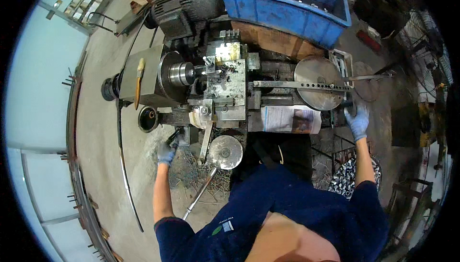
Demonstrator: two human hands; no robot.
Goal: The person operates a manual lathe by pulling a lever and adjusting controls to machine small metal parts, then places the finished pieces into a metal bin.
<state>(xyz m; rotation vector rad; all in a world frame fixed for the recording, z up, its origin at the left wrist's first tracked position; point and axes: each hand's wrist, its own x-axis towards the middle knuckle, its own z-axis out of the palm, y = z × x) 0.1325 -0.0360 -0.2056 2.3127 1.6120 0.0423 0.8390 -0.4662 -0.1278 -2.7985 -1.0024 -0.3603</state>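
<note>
A lathe stands in front of me, its round metal chuck (181, 74) left of a carriage (225, 85) strewn with dark chips. My left hand (166, 153), in a pale blue glove, is low at the left beside the machine's base. Its fingers merge with a dark shape there, so their grip is unclear. At the right, my gloved right hand (358, 120) has thumb and fingers apart, close to a dark handle end by the large round metal disc (318, 82). A perforated metal bar (297, 85) lies across that disc.
A blue crate (282, 5) sits at the back, near a motor (189, 5). A brush (139, 84) rests on the headstock. Below the carriage are a smaller disc (225, 152) and a metal-handled rod (200, 193). Many metal parts (346, 176) fill a basket at lower right.
</note>
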